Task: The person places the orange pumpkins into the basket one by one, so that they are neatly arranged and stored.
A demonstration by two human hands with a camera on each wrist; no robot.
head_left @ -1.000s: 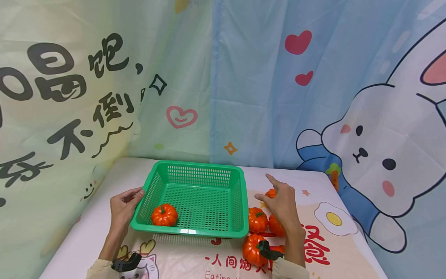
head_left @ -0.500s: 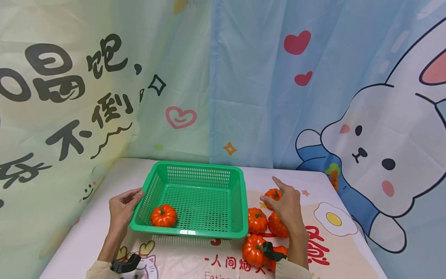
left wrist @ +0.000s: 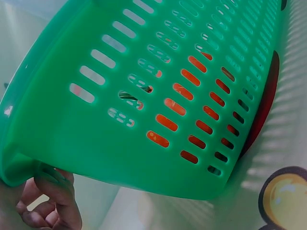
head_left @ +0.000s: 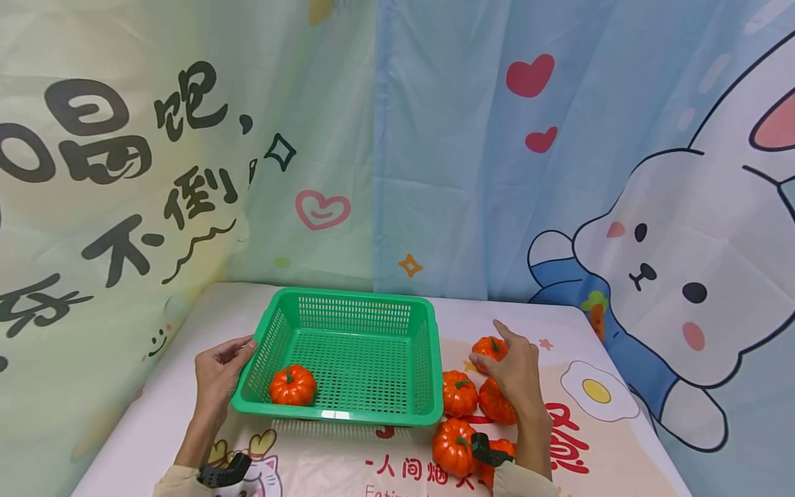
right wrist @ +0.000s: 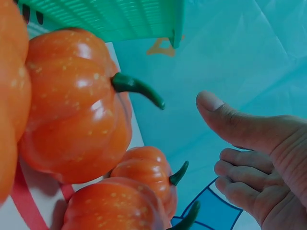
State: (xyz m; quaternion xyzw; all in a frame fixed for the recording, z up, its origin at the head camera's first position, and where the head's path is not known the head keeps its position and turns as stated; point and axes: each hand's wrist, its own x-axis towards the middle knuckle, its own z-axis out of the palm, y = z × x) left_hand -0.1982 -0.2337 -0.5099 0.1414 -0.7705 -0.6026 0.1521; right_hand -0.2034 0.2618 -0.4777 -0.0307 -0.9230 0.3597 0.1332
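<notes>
While the left hand (head_left: 221, 362) grips a slotted basket (head_left: 338, 415), ribbed pumpkins (head_left: 459, 394) neighbour the spread right hand (head_left: 519, 373).

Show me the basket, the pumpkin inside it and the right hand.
Basket (head_left: 379, 418), head view: on its near rim.
Pumpkin inside (head_left: 293, 390), head view: just below the stem.
Right hand (head_left: 520, 367), head view: on the middle of the hand.

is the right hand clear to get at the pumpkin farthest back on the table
Probably yes: the right hand is at the rearmost pumpkin with thumb and index finger spread apart, nothing visible blocks them, and the green basket sits off to the left.
</notes>
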